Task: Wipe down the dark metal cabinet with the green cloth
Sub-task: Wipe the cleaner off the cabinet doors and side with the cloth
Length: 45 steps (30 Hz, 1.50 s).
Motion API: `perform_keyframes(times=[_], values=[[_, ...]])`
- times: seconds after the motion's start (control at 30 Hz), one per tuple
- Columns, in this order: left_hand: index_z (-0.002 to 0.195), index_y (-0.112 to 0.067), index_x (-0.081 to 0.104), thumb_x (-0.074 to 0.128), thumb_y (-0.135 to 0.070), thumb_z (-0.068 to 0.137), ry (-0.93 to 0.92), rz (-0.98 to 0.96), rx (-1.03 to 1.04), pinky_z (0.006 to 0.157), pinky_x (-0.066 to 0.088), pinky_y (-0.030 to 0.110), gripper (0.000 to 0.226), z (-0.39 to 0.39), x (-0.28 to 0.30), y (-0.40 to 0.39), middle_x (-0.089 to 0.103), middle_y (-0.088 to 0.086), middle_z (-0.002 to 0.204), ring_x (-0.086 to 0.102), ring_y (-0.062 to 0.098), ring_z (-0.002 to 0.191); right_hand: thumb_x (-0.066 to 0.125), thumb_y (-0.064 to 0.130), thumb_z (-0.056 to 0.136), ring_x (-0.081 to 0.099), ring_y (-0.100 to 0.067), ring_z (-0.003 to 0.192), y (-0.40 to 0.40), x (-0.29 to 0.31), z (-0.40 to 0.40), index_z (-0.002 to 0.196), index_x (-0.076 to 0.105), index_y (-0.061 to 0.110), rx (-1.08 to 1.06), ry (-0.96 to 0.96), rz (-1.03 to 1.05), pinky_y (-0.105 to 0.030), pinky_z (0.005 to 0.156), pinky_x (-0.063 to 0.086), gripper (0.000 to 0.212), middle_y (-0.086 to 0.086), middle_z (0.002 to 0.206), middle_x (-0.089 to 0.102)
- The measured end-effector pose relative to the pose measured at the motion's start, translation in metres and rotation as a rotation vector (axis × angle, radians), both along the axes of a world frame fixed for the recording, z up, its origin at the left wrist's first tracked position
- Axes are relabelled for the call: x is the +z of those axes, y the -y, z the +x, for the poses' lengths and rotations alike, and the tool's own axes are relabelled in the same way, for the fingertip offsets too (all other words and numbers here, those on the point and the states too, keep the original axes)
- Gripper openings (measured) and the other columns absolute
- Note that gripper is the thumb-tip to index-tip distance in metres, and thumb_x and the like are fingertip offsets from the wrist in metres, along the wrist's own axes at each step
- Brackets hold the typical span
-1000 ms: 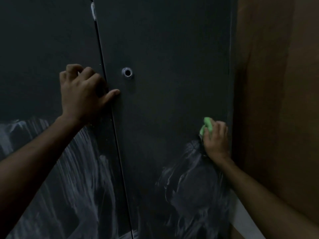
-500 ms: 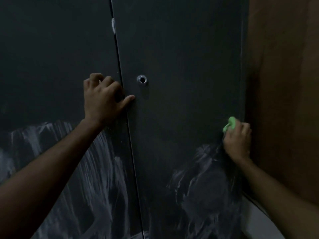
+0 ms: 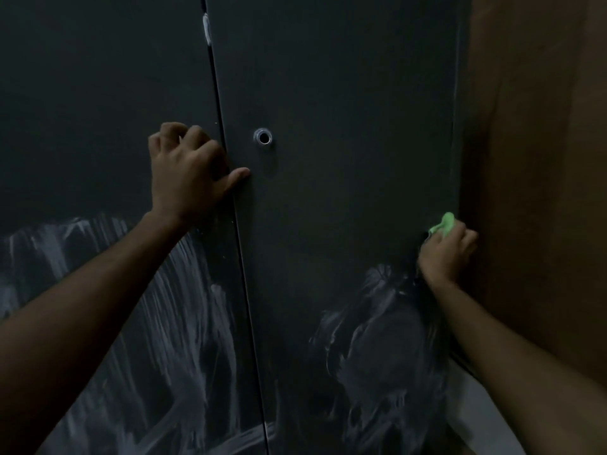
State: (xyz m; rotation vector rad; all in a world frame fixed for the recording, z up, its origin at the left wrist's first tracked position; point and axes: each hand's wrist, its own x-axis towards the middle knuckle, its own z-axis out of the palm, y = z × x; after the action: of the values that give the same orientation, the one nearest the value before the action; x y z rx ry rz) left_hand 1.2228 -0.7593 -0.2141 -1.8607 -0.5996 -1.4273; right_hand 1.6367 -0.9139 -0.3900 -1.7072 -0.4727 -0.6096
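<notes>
1. Head view, the hands: the right hand point(image 3: 446, 249) is gripping the bunched bright green cloth point(image 3: 444, 224) and pressing it against the right door of the tall dark metal cabinet point(image 3: 345, 77), at about four o'clock from the small round metal lock hole point(image 3: 263, 136), close beside the door's right edge; only a small lobe of cloth is showing above the curled fingers; the left hand point(image 3: 187, 172) is resting loosely curled on the seam between the two doors at about nine o'clock from the hole, holding nothing, its thumb lying across onto the right door, seemingly bracing it.

2. Head view, the surface: whitish smeared streaks point(image 3: 377, 323) are showing on the lower parts of both doors, toward six o'clock of each hand, while the upper panels are looking plain and dark; a brown wall point(image 3: 542, 159) is standing at the cabinet's right.

3. Doing the step well, as a judgement: the wiping probably needs steady, flat pressure in overlapping strokes, running right up to the door's edge, with the left hand keeping the doors from rattling; spreading the cloth wider would likely cover more and smear less.

4. Orientation: the cabinet's long axis is running upright, twelve to six o'clock; the cloth's visible lobe is pointing toward twelve o'clock, though its bunched shape is leaving no clear long axis.
</notes>
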Motion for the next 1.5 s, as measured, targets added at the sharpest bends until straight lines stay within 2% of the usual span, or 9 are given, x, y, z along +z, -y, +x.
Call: perform_keyframes(times=[0.2,0.4,0.5,0.63,0.83,0.93,1.1,1.3,1.5], values=[[0.082,-0.018,0.065,0.062,-0.071,0.09,-0.015,-0.006,0.016,0.089,0.034,0.045,0.054,-0.002,0.0,0.0,0.06,0.003,0.099,0.046,0.036,0.113,0.06,0.014,0.091,0.047,-0.036,0.108,-0.018,-0.052,-0.063,0.143,0.051,0.011,0.137,0.427,-0.108,-0.048,0.092,0.043,0.053,-0.019,0.127,0.047],[0.08,-0.021,0.063,0.062,-0.071,0.091,0.005,0.011,0.006,0.089,0.032,0.044,0.051,0.001,-0.002,-0.002,0.059,0.001,0.096,0.044,0.034,0.115,0.059,0.01,0.09,0.045,-0.048,0.116,0.003,-0.044,-0.027,0.137,0.047,0.009,0.034,-0.019,-0.068,-0.052,0.097,0.04,0.049,-0.026,0.132,0.042],[0.081,-0.023,0.062,0.061,-0.073,0.091,0.005,0.017,0.013,0.088,0.031,0.042,0.051,0.002,-0.002,-0.004,0.059,0.0,0.097,0.043,0.034,0.115,0.06,0.007,0.086,0.046,-0.042,0.109,-0.015,-0.001,-0.064,0.136,0.054,0.009,-0.001,0.192,-0.031,-0.05,0.095,0.039,0.051,-0.024,0.125,0.049],[0.081,-0.023,0.063,0.062,-0.072,0.09,0.002,0.024,0.022,0.087,0.031,0.043,0.05,0.0,0.0,-0.003,0.059,0.001,0.096,0.043,0.034,0.115,0.075,0.001,0.07,0.052,-0.043,0.107,-0.013,-0.069,-0.111,0.131,0.061,0.007,0.233,0.546,-0.276,-0.056,0.093,0.048,0.063,-0.024,0.125,0.054],[0.08,-0.021,0.066,0.061,-0.072,0.091,0.003,0.0,0.047,0.09,0.032,0.044,0.052,0.002,-0.002,0.003,0.061,0.001,0.095,0.047,0.036,0.116,0.067,-0.007,0.077,0.049,-0.044,0.111,0.004,-0.046,-0.072,0.126,0.063,0.006,0.183,0.184,-0.079,-0.048,0.099,0.04,0.051,-0.023,0.122,0.05],[0.08,-0.021,0.066,0.063,-0.071,0.09,-0.002,0.009,0.033,0.089,0.032,0.045,0.051,0.001,-0.001,0.003,0.061,0.001,0.095,0.047,0.037,0.116,0.064,-0.009,0.073,0.047,-0.034,0.108,-0.018,-0.013,-0.115,0.126,0.065,0.009,0.262,0.439,-0.04,-0.04,0.096,0.041,0.056,-0.018,0.12,0.055],[0.081,-0.02,0.066,0.062,-0.071,0.091,-0.02,-0.012,0.041,0.09,0.032,0.045,0.052,0.0,-0.001,0.003,0.061,0.002,0.096,0.046,0.037,0.117,0.063,-0.004,0.06,0.059,-0.043,0.098,-0.009,-0.084,-0.13,0.111,0.062,0.007,0.411,0.744,-0.281,-0.051,0.088,0.053,0.052,-0.019,0.113,0.065],[0.079,-0.02,0.066,0.063,-0.07,0.09,0.002,-0.003,0.04,0.091,0.033,0.046,0.051,0.002,-0.003,0.002,0.063,0.001,0.096,0.044,0.034,0.117,0.066,-0.006,0.076,0.049,-0.038,0.113,-0.01,-0.022,-0.084,0.116,0.062,0.007,0.216,0.21,0.015,-0.043,0.099,0.04,0.043,-0.016,0.122,0.053],[0.079,-0.02,0.066,0.063,-0.07,0.091,-0.005,0.002,0.024,0.089,0.031,0.045,0.051,0.001,-0.002,0.002,0.061,0.001,0.096,0.044,0.034,0.116,0.07,-0.008,0.066,0.05,-0.037,0.11,-0.014,-0.067,-0.123,0.115,0.069,0.005,0.4,0.615,-0.204,-0.043,0.098,0.045,0.051,-0.019,0.12,0.058]])
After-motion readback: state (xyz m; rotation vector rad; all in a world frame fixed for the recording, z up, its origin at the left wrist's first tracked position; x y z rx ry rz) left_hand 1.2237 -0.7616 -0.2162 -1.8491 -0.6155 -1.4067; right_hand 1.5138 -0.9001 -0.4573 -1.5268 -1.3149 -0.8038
